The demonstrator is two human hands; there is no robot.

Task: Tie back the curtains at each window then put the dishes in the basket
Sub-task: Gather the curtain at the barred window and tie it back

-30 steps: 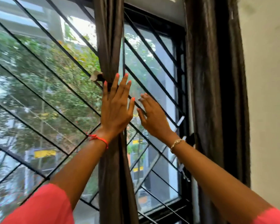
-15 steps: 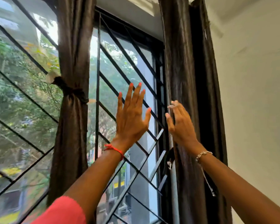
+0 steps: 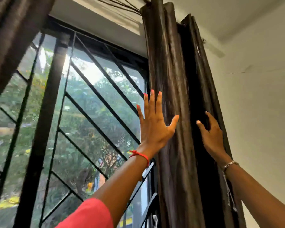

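A dark brown curtain (image 3: 174,76) hangs loose in folds at the right side of the window, next to the wall. My left hand (image 3: 155,124) is spread flat with straight fingers at the curtain's left edge, palm toward the cloth. My right hand (image 3: 211,135) reaches into the curtain's right folds, its fingertips hidden in the dark cloth and its thumb free. Another brown curtain (image 3: 11,38) fills the upper left corner. No dishes or basket are in view.
A black window grille (image 3: 95,96) with slanted bars covers the glass, trees behind it. A thick black upright bar (image 3: 44,122) stands left of centre. The white wall (image 3: 260,112) is right of the curtain. A thin cord (image 3: 229,191) hangs beside my right wrist.
Both hands moved right, away from the tied middle curtain, and reached the right curtain. The view swung right and up, so the tied curtain is now at the left edge.
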